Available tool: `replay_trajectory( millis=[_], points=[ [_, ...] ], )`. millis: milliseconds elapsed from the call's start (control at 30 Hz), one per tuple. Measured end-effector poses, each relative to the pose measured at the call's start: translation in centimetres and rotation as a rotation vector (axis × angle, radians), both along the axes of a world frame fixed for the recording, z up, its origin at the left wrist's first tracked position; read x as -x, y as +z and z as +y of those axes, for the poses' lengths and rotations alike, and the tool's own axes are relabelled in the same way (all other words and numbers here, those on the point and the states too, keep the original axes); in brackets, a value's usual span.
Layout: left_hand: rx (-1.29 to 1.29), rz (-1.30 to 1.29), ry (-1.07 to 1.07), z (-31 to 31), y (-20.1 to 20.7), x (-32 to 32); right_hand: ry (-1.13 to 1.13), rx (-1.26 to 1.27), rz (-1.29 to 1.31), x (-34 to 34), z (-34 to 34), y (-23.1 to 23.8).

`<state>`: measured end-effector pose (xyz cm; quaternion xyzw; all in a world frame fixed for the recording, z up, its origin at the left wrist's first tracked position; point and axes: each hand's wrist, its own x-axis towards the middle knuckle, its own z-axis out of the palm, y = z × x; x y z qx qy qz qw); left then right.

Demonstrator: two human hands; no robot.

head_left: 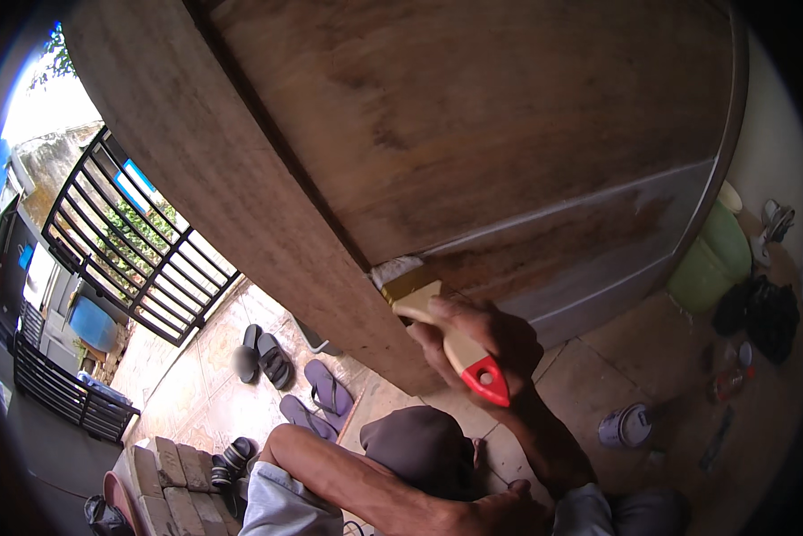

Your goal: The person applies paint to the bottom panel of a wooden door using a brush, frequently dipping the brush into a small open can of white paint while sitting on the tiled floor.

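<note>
My right hand (pixel 486 344) is closed round a paintbrush (pixel 464 350) with a pale handle and a red end. White matter coats the brush's bristle tips (pixel 396 270), which touch the lower corner of a brown wooden panel (pixel 482 116) beside its upright edge board (pixel 240 179). A pale strip crosses the panel's lower part, with a greyer area below it. My left forearm lies across the lower edge of the view, by my clothed knee (pixel 415 447). My left hand (pixel 507 511) rests low near the right forearm; its fingers are mostly hidden.
A small paint tin (pixel 626 426) stands on the tiled floor to the right, near a green basin (pixel 714 259) and a black bag (pixel 763 317). Purple flip-flops (pixel 330 393), black sandals (pixel 267 355) and stacked bricks (pixel 173 482) lie left. Beyond is a black metal gate (pixel 138 237).
</note>
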<state>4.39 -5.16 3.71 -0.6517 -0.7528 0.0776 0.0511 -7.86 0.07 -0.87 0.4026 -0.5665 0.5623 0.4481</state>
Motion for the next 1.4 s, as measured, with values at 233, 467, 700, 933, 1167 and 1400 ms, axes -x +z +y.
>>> replay_trajectory(
  millis=[233, 467, 700, 933, 1167, 1400],
  points=[
    [0.019, -0.145, 0.088, 1.0, -1.8, -0.2, -0.028, -0.129, 0.106, -2.0, -0.2, 0.2],
    [0.042, -0.224, 0.127, 1.8, -2.5, 0.0, -0.147, -0.087, 0.048, 1.3, 0.8, 0.6],
    [0.095, -0.277, 0.157, 2.1, -2.9, 0.3, -0.115, 0.054, -0.217, 4.8, 6.9, -0.5],
    [0.148, -0.283, 0.141, 3.4, -3.2, 0.8, -0.074, 0.323, -0.397, 9.6, 15.4, -0.9],
    [0.215, -0.299, 0.174, 3.6, -3.4, 0.7, -0.385, 0.416, -0.344, 12.4, 18.8, -0.5],
    [0.298, -0.26, 0.153, 4.7, -3.3, 1.1, -0.122, -0.141, -0.176, 4.4, 8.7, -3.9]
  ],
)
